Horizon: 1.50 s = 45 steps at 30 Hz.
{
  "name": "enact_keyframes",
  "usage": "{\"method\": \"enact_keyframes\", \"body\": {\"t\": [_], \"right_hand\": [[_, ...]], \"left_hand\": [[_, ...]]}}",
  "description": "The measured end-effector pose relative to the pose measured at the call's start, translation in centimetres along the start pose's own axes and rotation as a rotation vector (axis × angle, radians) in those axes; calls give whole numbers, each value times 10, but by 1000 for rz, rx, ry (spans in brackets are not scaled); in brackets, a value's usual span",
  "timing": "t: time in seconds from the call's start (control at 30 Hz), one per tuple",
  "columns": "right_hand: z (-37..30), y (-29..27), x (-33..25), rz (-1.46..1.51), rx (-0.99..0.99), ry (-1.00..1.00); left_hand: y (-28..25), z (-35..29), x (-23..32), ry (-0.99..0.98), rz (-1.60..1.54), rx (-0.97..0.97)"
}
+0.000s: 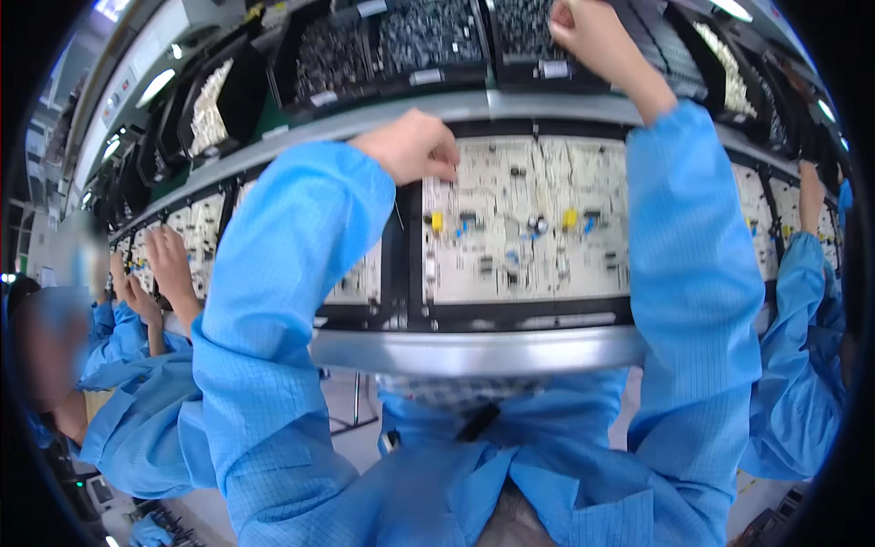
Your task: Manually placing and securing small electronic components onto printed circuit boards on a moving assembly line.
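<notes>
So the left hand (415,149) is at the upper left corner of a white circuit board (529,205), fingertips bunched close. That board sits right in front of the person in a black frame (401,264). Right hand (594,41) is up by a black bin (521,73), fingers curled in. Honestly can't tell if either's holding anything.

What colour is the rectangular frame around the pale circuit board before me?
The flat rectangular frame is black; the head view shows it.

pale floor (360,445), bright lamps (158,86), metal rail (474,354)
</notes>
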State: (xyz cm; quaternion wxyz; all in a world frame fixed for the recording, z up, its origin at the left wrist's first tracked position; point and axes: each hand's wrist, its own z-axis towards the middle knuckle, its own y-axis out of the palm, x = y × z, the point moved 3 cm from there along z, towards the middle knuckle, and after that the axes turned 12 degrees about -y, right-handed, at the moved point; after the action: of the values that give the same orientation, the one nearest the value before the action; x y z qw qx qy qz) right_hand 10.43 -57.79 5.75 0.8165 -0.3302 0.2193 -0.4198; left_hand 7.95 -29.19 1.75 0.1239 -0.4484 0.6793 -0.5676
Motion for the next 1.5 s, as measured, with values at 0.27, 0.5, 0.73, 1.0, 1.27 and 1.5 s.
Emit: {"method": "enact_keyframes", "body": {"t": [0.27,0.5,0.73,1.0,1.27,1.5], "right_hand": [[-70,-63,-122,219,-134,164],[-105,-54,-112,394,-179,344],[-118,-61,-98,370,-300,322],[-128,-49,-103,472,-425,283],[-137,-63,-85,418,-552,317],[-142,-48,-66,306,-340,321]], "left_hand": [[-108,22,-30,33,-95,1037],[-159,92,-79,-20,231,850],[-168,93,-64,-62,209,900],[-172,75,-59,712,-322,564],[-169,74,-45,-57,414,834],[-181,84,-49,-73,432,708]]}}
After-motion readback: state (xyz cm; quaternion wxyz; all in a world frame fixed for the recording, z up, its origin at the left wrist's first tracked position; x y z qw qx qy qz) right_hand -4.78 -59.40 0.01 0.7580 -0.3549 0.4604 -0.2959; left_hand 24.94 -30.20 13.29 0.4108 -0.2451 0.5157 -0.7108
